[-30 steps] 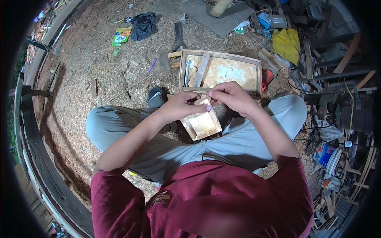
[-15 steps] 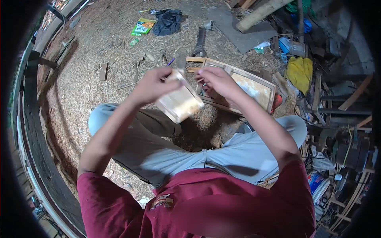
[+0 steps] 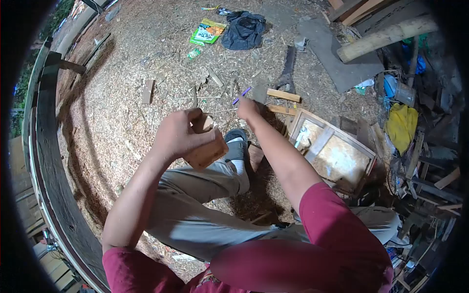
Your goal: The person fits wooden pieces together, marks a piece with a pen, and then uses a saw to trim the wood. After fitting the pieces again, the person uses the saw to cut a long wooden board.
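Observation:
My left hand (image 3: 178,134) is closed round a small wooden box (image 3: 211,152), held above my bent leg with its lower side tilted towards me. My right arm stretches forward, and my right hand (image 3: 248,109) is low over the shavings, right at a purple pen (image 3: 242,95). The back of that hand hides most of its fingers, so I cannot tell whether they grip the pen. Right of this arm lies a larger wooden frame (image 3: 317,146) with a crossbar and a pale panel.
Two short wood strips (image 3: 284,95) lie beyond the frame. A brown wood block (image 3: 148,91) is on the left. Further off are a green packet (image 3: 207,31), a black plastic bag (image 3: 244,30) and a log (image 3: 388,38). A yellow cloth (image 3: 401,128) and scrap wood lie at the right.
My right hand has left the area by the frame and reached forward to the pen. The box in my left hand has turned and tilted. The view has shifted to the left.

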`<state>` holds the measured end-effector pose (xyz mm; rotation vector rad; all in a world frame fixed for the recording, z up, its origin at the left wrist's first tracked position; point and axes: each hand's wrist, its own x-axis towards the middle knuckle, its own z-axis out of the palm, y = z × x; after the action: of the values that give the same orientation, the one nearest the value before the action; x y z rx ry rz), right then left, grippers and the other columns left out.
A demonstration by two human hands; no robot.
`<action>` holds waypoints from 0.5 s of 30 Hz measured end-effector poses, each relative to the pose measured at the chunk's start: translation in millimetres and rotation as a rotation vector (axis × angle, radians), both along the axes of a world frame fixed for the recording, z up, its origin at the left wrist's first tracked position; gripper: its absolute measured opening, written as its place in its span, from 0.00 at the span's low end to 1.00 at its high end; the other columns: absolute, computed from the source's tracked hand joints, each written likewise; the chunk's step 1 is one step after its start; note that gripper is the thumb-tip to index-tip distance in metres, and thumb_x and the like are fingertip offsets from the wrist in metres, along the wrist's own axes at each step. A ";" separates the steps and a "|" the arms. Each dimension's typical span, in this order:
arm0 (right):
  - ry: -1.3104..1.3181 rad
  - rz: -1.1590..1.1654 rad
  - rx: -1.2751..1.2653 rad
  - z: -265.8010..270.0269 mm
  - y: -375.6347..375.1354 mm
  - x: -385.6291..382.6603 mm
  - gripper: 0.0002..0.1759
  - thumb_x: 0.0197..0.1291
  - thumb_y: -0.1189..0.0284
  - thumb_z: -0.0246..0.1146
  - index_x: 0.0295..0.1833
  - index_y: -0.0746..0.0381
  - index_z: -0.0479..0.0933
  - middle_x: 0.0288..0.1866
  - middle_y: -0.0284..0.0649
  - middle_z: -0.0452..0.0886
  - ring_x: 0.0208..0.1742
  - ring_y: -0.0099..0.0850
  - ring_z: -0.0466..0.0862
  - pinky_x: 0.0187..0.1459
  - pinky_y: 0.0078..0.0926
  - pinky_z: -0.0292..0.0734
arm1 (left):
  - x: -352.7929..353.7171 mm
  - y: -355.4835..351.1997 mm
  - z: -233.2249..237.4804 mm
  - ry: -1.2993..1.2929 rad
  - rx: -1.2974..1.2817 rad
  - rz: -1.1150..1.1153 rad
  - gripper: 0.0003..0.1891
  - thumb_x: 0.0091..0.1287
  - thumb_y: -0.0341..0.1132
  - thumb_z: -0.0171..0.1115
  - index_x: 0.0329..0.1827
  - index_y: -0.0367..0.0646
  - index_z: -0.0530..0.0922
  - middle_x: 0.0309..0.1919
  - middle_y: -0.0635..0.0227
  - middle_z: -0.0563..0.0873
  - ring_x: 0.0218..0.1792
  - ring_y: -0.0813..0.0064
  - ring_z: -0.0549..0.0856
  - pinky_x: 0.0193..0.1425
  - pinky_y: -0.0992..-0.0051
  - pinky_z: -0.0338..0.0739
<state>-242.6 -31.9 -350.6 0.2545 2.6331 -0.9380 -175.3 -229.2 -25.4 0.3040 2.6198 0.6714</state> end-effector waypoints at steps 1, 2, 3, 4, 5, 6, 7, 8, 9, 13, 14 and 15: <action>0.004 -0.008 -0.044 -7.9 -0.7 -5.9 0.16 0.67 0.71 0.58 0.57 0.57 0.81 0.55 0.54 0.86 0.59 0.56 0.85 0.58 0.54 0.80 | -3.0 2.1 2.9 -0.003 0.010 -0.015 0.24 0.56 0.50 0.74 0.46 0.38 0.86 0.37 0.52 0.91 0.39 0.55 0.92 0.48 0.62 0.84; 0.044 0.039 -0.002 -14.8 -1.4 -13.1 0.16 0.68 0.71 0.56 0.58 0.56 0.81 0.54 0.53 0.87 0.59 0.55 0.85 0.58 0.53 0.81 | -5.2 3.9 5.4 -0.005 0.024 -0.027 0.25 0.55 0.50 0.75 0.46 0.37 0.86 0.37 0.51 0.91 0.39 0.54 0.92 0.48 0.62 0.84; 0.041 0.051 0.036 -16.6 -2.6 -16.0 0.15 0.67 0.71 0.57 0.56 0.56 0.82 0.54 0.52 0.87 0.59 0.55 0.86 0.57 0.53 0.82 | -7.3 6.0 7.9 -0.007 0.038 -0.036 0.25 0.54 0.50 0.75 0.46 0.37 0.86 0.36 0.51 0.91 0.39 0.54 0.92 0.47 0.62 0.84; 0.041 0.064 0.073 -17.2 -3.9 -18.1 0.14 0.67 0.72 0.58 0.55 0.56 0.83 0.54 0.52 0.87 0.58 0.54 0.86 0.57 0.52 0.82 | -8.9 8.7 10.4 -0.018 0.022 -0.067 0.26 0.53 0.51 0.75 0.45 0.37 0.86 0.36 0.52 0.90 0.37 0.54 0.91 0.46 0.62 0.83; 0.045 0.077 0.109 -16.0 -5.5 -21.8 0.14 0.66 0.72 0.58 0.53 0.57 0.85 0.53 0.51 0.88 0.57 0.54 0.87 0.56 0.52 0.83 | -10.6 11.5 12.9 -0.059 0.012 -0.064 0.26 0.53 0.51 0.75 0.45 0.37 0.86 0.35 0.52 0.90 0.37 0.54 0.91 0.46 0.62 0.83; 0.000 0.157 0.211 -37.6 -6.6 -27.2 0.11 0.65 0.72 0.61 0.48 0.58 0.88 0.51 0.51 0.89 0.54 0.52 0.89 0.53 0.49 0.85 | -12.0 14.0 15.9 -0.098 0.000 -0.060 0.26 0.53 0.52 0.75 0.44 0.37 0.86 0.35 0.52 0.90 0.37 0.54 0.91 0.45 0.62 0.83; -0.018 0.153 0.237 -39.9 -8.3 -28.0 0.11 0.65 0.73 0.61 0.47 0.59 0.89 0.50 0.51 0.89 0.54 0.51 0.89 0.53 0.49 0.86 | -13.0 14.7 18.2 -0.132 -0.011 -0.058 0.27 0.53 0.52 0.75 0.44 0.36 0.86 0.34 0.52 0.90 0.37 0.54 0.91 0.45 0.61 0.83; -0.036 0.144 0.264 -41.3 -8.6 -27.2 0.11 0.65 0.73 0.62 0.45 0.59 0.89 0.49 0.50 0.89 0.53 0.51 0.90 0.52 0.49 0.86 | -12.4 13.9 14.2 -0.081 0.005 -0.078 0.26 0.53 0.53 0.75 0.41 0.36 0.86 0.33 0.52 0.90 0.35 0.54 0.90 0.43 0.61 0.82; -0.054 0.132 0.295 -40.3 -7.1 -25.9 0.10 0.65 0.73 0.62 0.44 0.60 0.90 0.48 0.50 0.90 0.53 0.50 0.90 0.52 0.48 0.87 | -12.5 14.7 14.7 -0.069 0.000 -0.084 0.27 0.53 0.55 0.75 0.40 0.37 0.86 0.32 0.52 0.89 0.34 0.52 0.90 0.43 0.60 0.83; 0.059 0.120 0.264 -27.8 -2.6 -12.3 0.10 0.65 0.74 0.62 0.44 0.61 0.89 0.47 0.51 0.90 0.54 0.51 0.89 0.53 0.49 0.86 | -9.6 21.0 24.8 -0.043 0.017 -0.083 0.28 0.52 0.59 0.75 0.37 0.39 0.86 0.29 0.52 0.89 0.33 0.48 0.89 0.41 0.58 0.83; 0.120 0.121 0.256 -23.0 -0.8 -6.6 0.10 0.65 0.74 0.62 0.44 0.61 0.88 0.46 0.51 0.90 0.53 0.51 0.90 0.52 0.49 0.86 | -8.5 22.1 28.1 -0.042 0.032 -0.073 0.28 0.52 0.60 0.76 0.37 0.39 0.86 0.29 0.52 0.89 0.33 0.49 0.89 0.41 0.58 0.83; 0.181 0.122 0.248 -17.2 2.1 -3.1 0.09 0.65 0.74 0.62 0.43 0.62 0.88 0.45 0.50 0.90 0.51 0.50 0.90 0.51 0.49 0.86 | -7.8 22.3 30.1 -0.020 0.035 -0.081 0.28 0.53 0.58 0.76 0.37 0.38 0.85 0.29 0.53 0.88 0.32 0.54 0.88 0.41 0.60 0.82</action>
<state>-245.7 -29.8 -367.9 0.0682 2.8945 -0.6203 -183.1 -206.8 4.7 0.4097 2.5639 0.6904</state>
